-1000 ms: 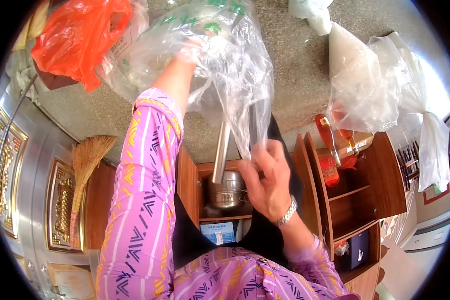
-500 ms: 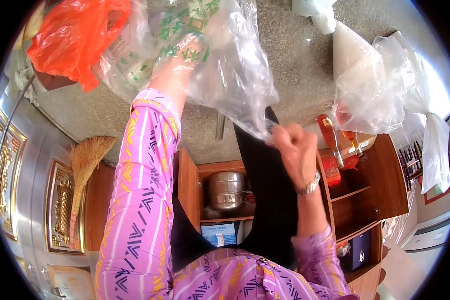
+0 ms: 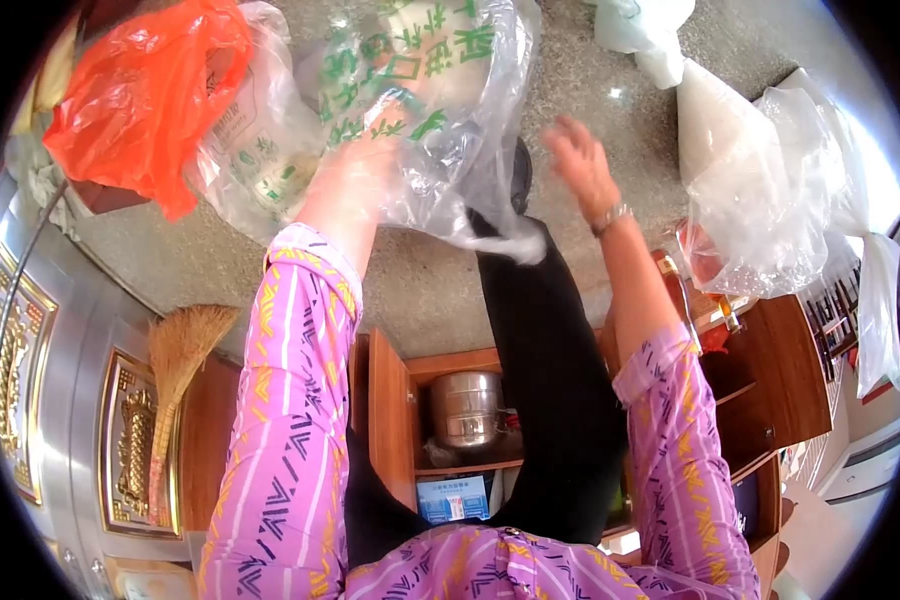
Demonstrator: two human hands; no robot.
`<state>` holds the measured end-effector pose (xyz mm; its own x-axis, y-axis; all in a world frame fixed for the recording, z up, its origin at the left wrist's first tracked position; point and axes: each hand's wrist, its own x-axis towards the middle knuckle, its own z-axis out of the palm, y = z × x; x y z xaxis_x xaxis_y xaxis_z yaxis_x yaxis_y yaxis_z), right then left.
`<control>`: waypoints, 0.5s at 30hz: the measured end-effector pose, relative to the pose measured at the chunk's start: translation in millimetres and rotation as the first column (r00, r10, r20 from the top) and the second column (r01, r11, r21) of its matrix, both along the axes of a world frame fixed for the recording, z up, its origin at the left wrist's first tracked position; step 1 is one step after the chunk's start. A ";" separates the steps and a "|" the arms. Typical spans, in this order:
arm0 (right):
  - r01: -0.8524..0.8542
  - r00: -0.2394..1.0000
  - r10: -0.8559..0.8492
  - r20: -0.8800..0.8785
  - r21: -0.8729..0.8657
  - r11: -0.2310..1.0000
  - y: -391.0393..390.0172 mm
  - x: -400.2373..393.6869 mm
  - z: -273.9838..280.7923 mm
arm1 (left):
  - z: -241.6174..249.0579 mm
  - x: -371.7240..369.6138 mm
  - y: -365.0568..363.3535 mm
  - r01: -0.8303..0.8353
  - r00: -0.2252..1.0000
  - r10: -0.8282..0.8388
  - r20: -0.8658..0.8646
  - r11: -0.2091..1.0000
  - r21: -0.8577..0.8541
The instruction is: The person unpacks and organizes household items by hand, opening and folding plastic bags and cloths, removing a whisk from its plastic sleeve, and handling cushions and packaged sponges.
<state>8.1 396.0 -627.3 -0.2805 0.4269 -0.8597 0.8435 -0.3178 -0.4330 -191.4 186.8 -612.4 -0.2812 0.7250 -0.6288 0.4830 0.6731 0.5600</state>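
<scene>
**Clear bag with green lettering, left hand within its film, right hand free**

Metal door [image 3: 60, 350], far left: ornate gold panel [image 3: 138, 450] set in it.

Broom [image 3: 178, 350]: straw, upright before the door, bristles uppermost.

Red bag [image 3: 150, 105]: thin plastic, crumpled, upper left; no writing made out.

Pale bag [image 3: 260, 150]: beside the red bag; grey print and small green marks, too creased to read.

Left hand [image 3: 370, 160]: seen blurred through the clear bag; whether its grip is closed cannot be told.

Clear bag [image 3: 455, 85]: loose over the floor [image 3: 430, 290] at upper centre, around the left hand, its lower edge trailing across a black trouser leg [image 3: 545, 350]. Large green Chinese characters, 口 among them; the rest distorted by folds.

Pot [image 3: 466, 410]: steel, in an open wooden cupboard [image 3: 395, 410].

Blue box [image 3: 452, 498]: below the pot; a line of white print, too small to read, and a pale sticker.

Right hand [image 3: 582, 172]: grip released, fingers spread, apart from the clear bag, over the floor; metal watch [image 3: 610, 218] at the wrist.

Bottle [image 3: 673, 285]: reddish, partly behind the right forearm; label illegible.

White bags [image 3: 750, 175]: bulky translucent plastic, right, near an open cabinet [image 3: 785, 375].
</scene>
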 end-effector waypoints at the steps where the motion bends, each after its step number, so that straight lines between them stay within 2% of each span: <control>1: -0.002 1.000 0.002 -0.004 0.000 1.000 5.4 -15.9 -10.3 | 1.4 -2.3 -0.4 -0.149 0.971 0.144 0.190 0.989 0.011; 3: -0.030 0.999 0.026 0.032 0.130 0.991 6.2 -46.3 -28.9 | 13.1 -6.6 7.9 -0.298 0.886 0.281 0.369 0.954 -0.010; 5: -0.086 0.995 0.076 0.066 0.164 0.983 -7.3 -72.0 -39.1 | 23.6 -9.4 20.0 -0.118 0.993 0.118 0.014 0.993 -0.018; 7: -0.148 0.987 0.131 0.095 0.193 0.970 -16.3 -86.1 -48.7 | 2.2 -6.4 8.2 -0.140 0.990 0.140 0.014 0.990 -0.005; 9: -0.079 0.988 0.041 0.146 0.264 0.961 -24.5 -89.6 -52.4 | -14.2 -10.0 15.5 -0.180 0.983 0.179 0.039 0.983 0.027; 13: -0.134 0.975 0.074 0.210 0.290 0.948 -27.7 -91.0 -50.4 | -54.8 -13.1 45.7 -0.256 0.961 0.247 0.122 0.965 0.058; 15: -0.132 0.991 0.125 0.040 0.309 0.942 -25.8 -84.5 -49.8 | -64.2 -12.3 56.6 -0.280 0.950 0.269 0.157 0.959 0.052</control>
<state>-76.4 370.2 -677.1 -0.3347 0.6349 -0.6964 0.8778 -0.0588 -0.4755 -203.7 243.4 -676.6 -0.3845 0.6781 -0.6264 0.1944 0.7228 0.6632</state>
